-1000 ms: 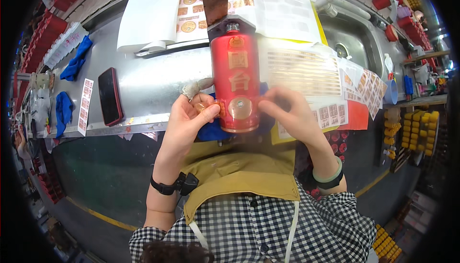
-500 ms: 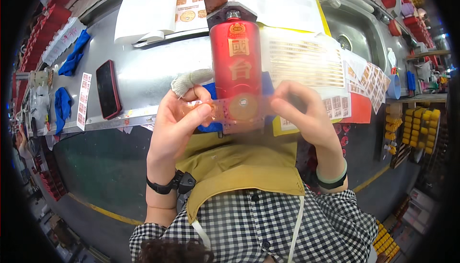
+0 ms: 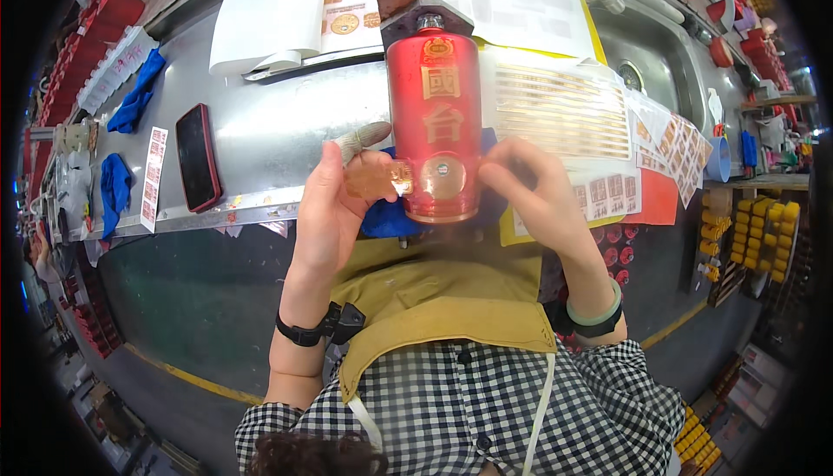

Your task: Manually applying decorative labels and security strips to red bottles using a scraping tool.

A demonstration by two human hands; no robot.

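A red bottle (image 3: 434, 146) with gold raised characters and a dark cap stands in the middle, its base toward me. A gold decal strip (image 3: 373, 181) crosses its lower front, with a round gold emblem (image 3: 443, 176) in the middle. The strip's left end sticks out past the bottle, in front of the fingers of my left hand (image 3: 331, 203). That hand is open, thumb raised apart, with a grey fabric finger cover (image 3: 364, 137) on one finger. My right hand (image 3: 534, 194) has its fingertips bunched against the bottle's right side; whatever they pinch is hidden.
Blue cloth (image 3: 390, 220) lies under the bottle, and a dark metal holder (image 3: 425, 14) stands behind its cap. Decal sheets (image 3: 564, 116) cover the right side. A phone (image 3: 199, 157) lies on the left of the metal bench (image 3: 286, 120); a sink (image 3: 646, 51) is at far right.
My left hand has let go of the strip's end, its thumb lifting away. The strip now sits closer against the bottle. My right fingers have moved in to the bottle's side.
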